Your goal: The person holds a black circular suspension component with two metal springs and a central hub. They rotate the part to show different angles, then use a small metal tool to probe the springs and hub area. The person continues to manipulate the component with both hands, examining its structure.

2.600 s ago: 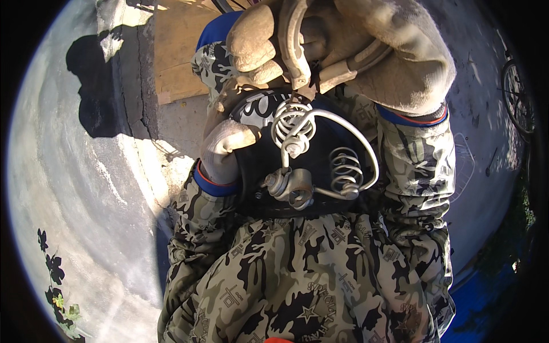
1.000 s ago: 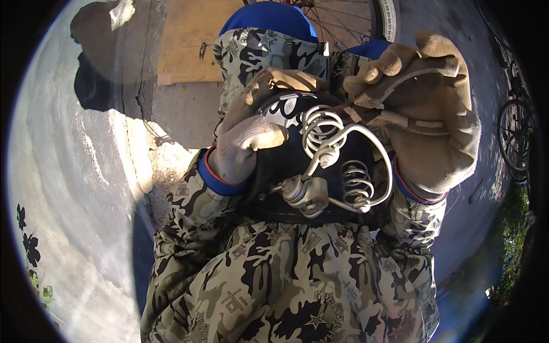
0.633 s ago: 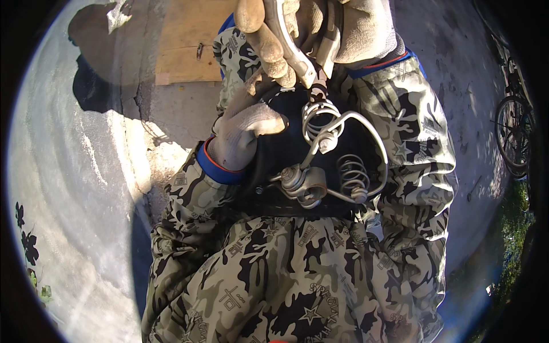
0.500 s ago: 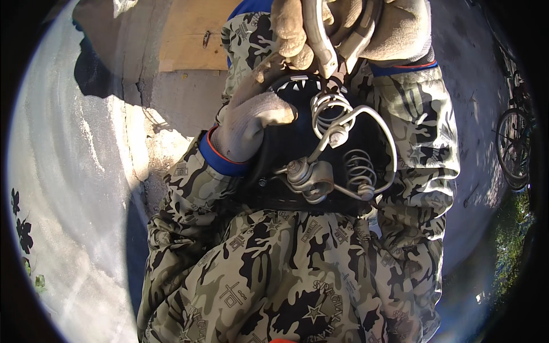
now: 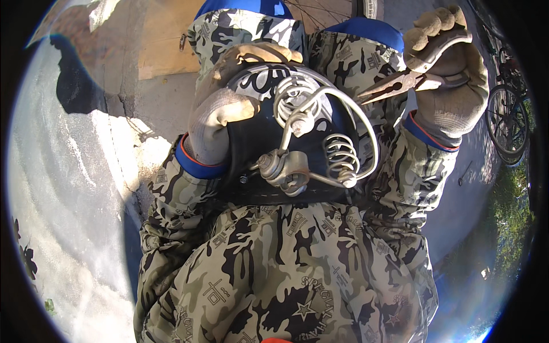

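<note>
A black bicycle saddle [image 5: 243,154] lies underside up across my lap, its pale wire frame, coil springs [image 5: 341,153] and seat clamp [image 5: 286,170] facing me. My gloved left hand [image 5: 220,114] grips the saddle's left edge, fingers curled over the far side and thumb on the underside. To the right of the saddle, my gloved right hand [image 5: 449,106] is wrapped round the handles of worn long-nosed pliers [image 5: 397,86]. The pliers' jaws point left and sit apart from the springs. White and black lettering shows on the saddle's far part, partly behind a coil.
A wooden board [image 5: 163,51] lies on the ground at the far left, with a small object [image 5: 182,42] at its edge. Part of a bicycle wheel [image 5: 370,8] shows beyond my knees. Another bicycle [image 5: 508,123] stands at the far right, near grass [image 5: 514,223].
The pliers in my right hand have moved away from the far coil spring, out to the right. The saddle and my left hand have shifted slightly left, and my knees now show.
</note>
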### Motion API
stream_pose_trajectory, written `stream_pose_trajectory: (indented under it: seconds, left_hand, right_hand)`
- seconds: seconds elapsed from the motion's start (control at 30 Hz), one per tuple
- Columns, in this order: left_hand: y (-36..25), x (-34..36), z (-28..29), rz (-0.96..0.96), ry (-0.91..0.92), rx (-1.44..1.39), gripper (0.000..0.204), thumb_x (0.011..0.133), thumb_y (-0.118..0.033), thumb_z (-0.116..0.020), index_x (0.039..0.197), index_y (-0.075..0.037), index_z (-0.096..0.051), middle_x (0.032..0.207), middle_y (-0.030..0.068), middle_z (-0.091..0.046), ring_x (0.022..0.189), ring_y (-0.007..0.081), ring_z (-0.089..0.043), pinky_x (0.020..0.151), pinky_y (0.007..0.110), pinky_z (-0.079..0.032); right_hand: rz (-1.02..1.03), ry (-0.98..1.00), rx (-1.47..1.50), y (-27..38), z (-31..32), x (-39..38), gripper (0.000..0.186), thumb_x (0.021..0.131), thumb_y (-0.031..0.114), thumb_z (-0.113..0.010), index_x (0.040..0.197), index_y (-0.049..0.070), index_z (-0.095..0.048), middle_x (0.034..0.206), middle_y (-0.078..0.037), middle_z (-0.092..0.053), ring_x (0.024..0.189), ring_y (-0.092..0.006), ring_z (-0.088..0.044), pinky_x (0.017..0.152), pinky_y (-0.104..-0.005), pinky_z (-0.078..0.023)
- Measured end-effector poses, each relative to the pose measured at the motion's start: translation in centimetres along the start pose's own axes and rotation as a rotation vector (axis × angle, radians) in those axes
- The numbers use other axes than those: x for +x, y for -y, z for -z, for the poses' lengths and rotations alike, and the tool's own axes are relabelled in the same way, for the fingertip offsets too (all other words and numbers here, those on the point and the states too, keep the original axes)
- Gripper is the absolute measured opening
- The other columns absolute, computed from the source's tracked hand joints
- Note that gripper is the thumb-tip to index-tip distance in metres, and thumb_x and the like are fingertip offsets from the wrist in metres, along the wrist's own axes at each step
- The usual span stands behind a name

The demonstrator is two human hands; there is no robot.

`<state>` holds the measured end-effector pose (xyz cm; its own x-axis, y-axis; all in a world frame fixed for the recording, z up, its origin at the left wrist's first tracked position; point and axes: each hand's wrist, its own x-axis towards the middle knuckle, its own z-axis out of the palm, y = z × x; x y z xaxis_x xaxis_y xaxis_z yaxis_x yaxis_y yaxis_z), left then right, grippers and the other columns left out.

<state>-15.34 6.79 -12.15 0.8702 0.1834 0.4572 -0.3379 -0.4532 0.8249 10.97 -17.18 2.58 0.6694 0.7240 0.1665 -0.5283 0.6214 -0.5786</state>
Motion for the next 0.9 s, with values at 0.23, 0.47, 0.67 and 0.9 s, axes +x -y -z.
stream_pose_trajectory:
  seconds: [0.23,0.47,0.67,0.9]
  left_hand:
    - [0.8,-2.6,1.7,0.212,0.006,-0.073,0.019,0.097,-0.004,-0.056,0.108,0.006,-0.068,0.107,0.0158,-0.071,0.098,0.0248,-0.071,0.084,0.035,-0.057]
    - [-1.2,-0.8,2.2,0.347,-0.021,-0.206,0.028,0.094,-0.006,-0.054,0.116,0.009,-0.064,0.115,0.0191,-0.069,0.105,0.0267,-0.070,0.091,0.036,-0.056]
    - [-3.4,2.6,1.5,0.513,-0.049,-0.587,0.038,0.092,-0.008,-0.052,0.123,0.011,-0.059,0.121,0.0220,-0.067,0.111,0.0283,-0.069,0.096,0.038,-0.056]
    - [-5.0,6.0,0.8,0.677,-0.049,-0.931,0.049,0.090,-0.011,-0.050,0.132,0.014,-0.055,0.129,0.0253,-0.065,0.117,0.0302,-0.068,0.103,0.039,-0.056]
  right_hand:
    - [0.104,-0.109,-0.036,-0.1,-2.4,-8.4,0.060,0.105,0.027,-0.046,0.156,-0.003,-0.035,0.144,-0.025,-0.052,0.135,-0.0439,-0.048,0.112,-0.0618,-0.040]
    - [0.158,-0.367,-0.190,-2.3,-2.8,-11.0,0.071,0.104,0.040,-0.051,0.154,-0.005,-0.028,0.145,-0.034,-0.046,0.131,-0.0511,-0.052,0.099,-0.0642,-0.055]
    - [0.108,-0.092,-0.066,-3.7,-2.7,-11.3,0.067,0.108,0.034,-0.049,0.160,0.003,-0.022,0.150,-0.036,-0.039,0.138,-0.0625,-0.039,0.103,-0.0713,-0.051]
    - [0.108,0.026,-0.116,-3.5,-3.2,-12.0,0.065,0.108,0.033,-0.048,0.162,0.006,-0.023,0.151,-0.034,-0.041,0.143,-0.0609,-0.034,0.104,-0.0728,-0.049]
